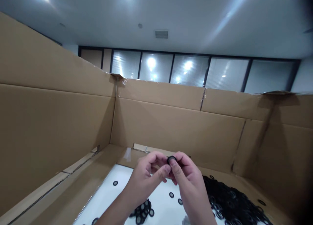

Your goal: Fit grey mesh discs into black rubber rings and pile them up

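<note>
A small round black ring (171, 159) with a greyish centre is held up above the white board. My right hand (188, 176) pinches it, thumb across its face and fingers behind. From the other side, my left hand (150, 173) has curled fingers and thumb closed at the ring's left edge; part of that grip is hidden. Below my left wrist sits a small heap of black rings with pale centres (142, 212). Right of my right hand spreads a large pile of black rings (230, 200).
Tall cardboard walls (158, 120) stand on the left, far and right sides. The white board (107, 189) lies on the cardboard floor. Scattered single pieces include one ring (115, 183) at left, another ring (171, 195) nearer the middle, and a loose ring (261, 202) at far right.
</note>
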Tool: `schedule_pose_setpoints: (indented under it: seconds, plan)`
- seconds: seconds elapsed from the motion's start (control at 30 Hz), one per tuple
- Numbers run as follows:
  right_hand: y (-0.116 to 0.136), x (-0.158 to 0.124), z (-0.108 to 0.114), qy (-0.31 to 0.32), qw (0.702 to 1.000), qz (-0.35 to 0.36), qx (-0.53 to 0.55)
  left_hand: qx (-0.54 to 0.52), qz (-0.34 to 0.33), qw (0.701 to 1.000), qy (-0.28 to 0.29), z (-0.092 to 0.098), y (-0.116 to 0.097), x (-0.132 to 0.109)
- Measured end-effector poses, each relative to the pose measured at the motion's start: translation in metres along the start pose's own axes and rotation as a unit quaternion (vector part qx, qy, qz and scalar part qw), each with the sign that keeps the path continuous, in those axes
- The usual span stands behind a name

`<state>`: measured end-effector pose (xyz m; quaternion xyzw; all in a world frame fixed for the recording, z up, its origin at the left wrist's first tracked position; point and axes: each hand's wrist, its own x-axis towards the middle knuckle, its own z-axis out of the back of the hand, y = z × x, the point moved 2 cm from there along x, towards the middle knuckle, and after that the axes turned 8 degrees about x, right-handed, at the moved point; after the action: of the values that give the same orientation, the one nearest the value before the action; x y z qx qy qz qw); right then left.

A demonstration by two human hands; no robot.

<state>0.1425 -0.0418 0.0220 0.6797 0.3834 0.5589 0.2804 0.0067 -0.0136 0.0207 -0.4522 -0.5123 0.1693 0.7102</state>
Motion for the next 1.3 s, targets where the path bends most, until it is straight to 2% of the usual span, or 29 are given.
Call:
schedule_pose_setpoints:
  seconds: [0.1,0.2,0.37,0.5,0.63,0.83,0.93,1.03,1.13,1.23,1.3]
  plan:
    - [0.000,0.000,-0.002,0.010,1.000,-0.002,0.003,0.058,-0.039,0.997,0.022,0.003,0.000,0.001]
    - [0.002,-0.002,-0.006,0.020,1.000,0.005,-0.004,0.144,-0.087,0.986,0.000,0.006,0.000,0.000]
    - [0.000,-0.006,-0.012,0.023,0.999,0.004,-0.039,0.257,-0.146,0.949,-0.107,0.008,0.004,-0.001]
    - [-0.004,-0.006,-0.011,0.043,0.997,-0.005,-0.057,0.289,-0.214,0.917,-0.170,0.007,0.005,-0.003]
    - [-0.004,-0.007,-0.007,0.067,0.996,-0.007,-0.064,0.279,-0.267,0.907,-0.166,0.009,0.003,-0.005]
    - [0.000,-0.010,-0.002,0.095,0.991,-0.018,-0.089,0.271,-0.294,0.907,-0.129,0.013,0.003,-0.006]
    - [0.003,-0.010,0.002,0.105,0.988,-0.026,-0.107,0.273,-0.283,0.914,-0.103,0.016,0.000,-0.004]
    - [0.006,-0.008,0.007,0.110,0.984,-0.039,-0.137,0.279,-0.234,0.931,-0.027,0.022,-0.005,-0.002]
    - [0.008,-0.006,0.008,0.107,0.978,-0.053,-0.168,0.262,-0.121,0.956,0.057,0.032,-0.008,0.000]
    - [0.008,-0.004,0.007,0.113,0.971,-0.068,-0.198,0.167,-0.001,0.983,0.070,0.041,-0.008,0.001]
    - [0.007,-0.003,0.006,0.120,0.966,-0.073,-0.217,0.088,0.057,0.991,0.080,0.043,-0.007,0.001]
